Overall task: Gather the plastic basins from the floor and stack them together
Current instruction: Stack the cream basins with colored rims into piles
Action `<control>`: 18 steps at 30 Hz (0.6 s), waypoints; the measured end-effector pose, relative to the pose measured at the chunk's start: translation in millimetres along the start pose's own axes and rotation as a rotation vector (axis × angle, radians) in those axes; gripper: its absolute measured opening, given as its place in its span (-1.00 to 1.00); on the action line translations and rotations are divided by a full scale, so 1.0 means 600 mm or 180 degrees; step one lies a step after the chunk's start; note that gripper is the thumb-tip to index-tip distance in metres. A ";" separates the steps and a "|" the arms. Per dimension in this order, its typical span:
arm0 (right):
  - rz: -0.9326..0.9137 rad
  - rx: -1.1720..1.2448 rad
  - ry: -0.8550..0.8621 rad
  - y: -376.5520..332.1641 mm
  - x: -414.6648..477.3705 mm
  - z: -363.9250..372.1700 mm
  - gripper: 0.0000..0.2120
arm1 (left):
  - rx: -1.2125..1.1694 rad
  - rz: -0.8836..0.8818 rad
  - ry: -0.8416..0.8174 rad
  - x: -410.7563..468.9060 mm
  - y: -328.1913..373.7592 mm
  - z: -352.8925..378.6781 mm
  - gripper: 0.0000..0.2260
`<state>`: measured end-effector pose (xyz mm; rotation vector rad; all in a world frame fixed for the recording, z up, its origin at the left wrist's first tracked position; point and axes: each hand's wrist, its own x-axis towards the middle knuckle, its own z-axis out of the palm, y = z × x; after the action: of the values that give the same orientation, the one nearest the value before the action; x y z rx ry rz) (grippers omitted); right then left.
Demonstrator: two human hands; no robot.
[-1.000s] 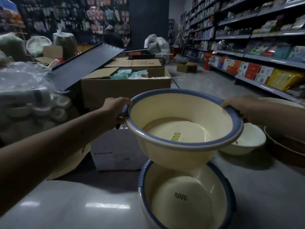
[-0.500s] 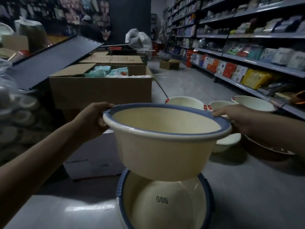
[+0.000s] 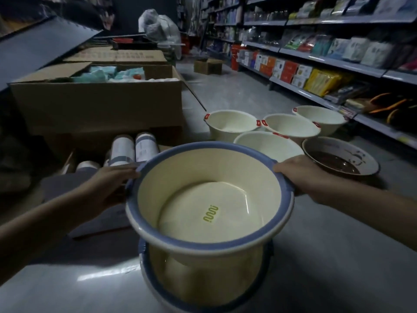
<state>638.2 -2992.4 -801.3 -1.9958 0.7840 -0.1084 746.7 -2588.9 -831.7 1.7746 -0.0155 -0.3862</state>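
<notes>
Cream plastic with a blue rim, the upper basin (image 3: 209, 199) is held between two arms stretched forward. The left grip (image 3: 112, 184) and the right grip (image 3: 302, 177) are each closed round a handle on opposite sides of the rim. Its base sits partly inside the lower basin (image 3: 191, 290) on the floor (image 3: 338, 267), a little tilted. White basins (image 3: 230, 125) stand just behind, and a cardboard box (image 3: 97, 109) is further back on the left. Bare floor lies to the right.

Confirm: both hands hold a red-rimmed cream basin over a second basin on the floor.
The head view shows the held basin has a blue rim, not red. Left hand and right hand do hold it over the second basin on the floor.
</notes>
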 end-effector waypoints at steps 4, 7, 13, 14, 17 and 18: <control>-0.0132 -0.0168 -0.0050 0.063 -0.027 0.024 -0.84 | 0.0606 0.0253 0.0173 -0.009 -0.057 0.024 -0.87; -0.0270 -0.0595 -0.0153 0.106 -0.027 0.044 -0.91 | 0.1022 0.0284 0.0132 -0.013 -0.087 0.038 -0.86; -0.0495 -0.1567 -0.0067 0.174 -0.023 0.076 -0.81 | 0.1698 0.0267 0.0086 -0.001 -0.132 0.049 -0.80; -0.0505 -0.1651 -0.0038 0.181 -0.022 0.080 -0.81 | 0.1731 0.0246 0.0124 0.001 -0.138 0.053 -0.80; -0.0551 -0.1691 -0.0078 0.199 -0.023 0.090 -0.84 | 0.1942 0.0237 0.0174 0.003 -0.149 0.063 -0.82; -0.0577 -0.1721 -0.0101 0.204 -0.026 0.094 -0.85 | 0.2041 0.0268 0.0199 0.004 -0.154 0.065 -0.86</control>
<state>588.3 -2982.8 -927.2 -2.5726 0.6546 0.0359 720.4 -2603.7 -927.6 2.4083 -0.1869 -0.2790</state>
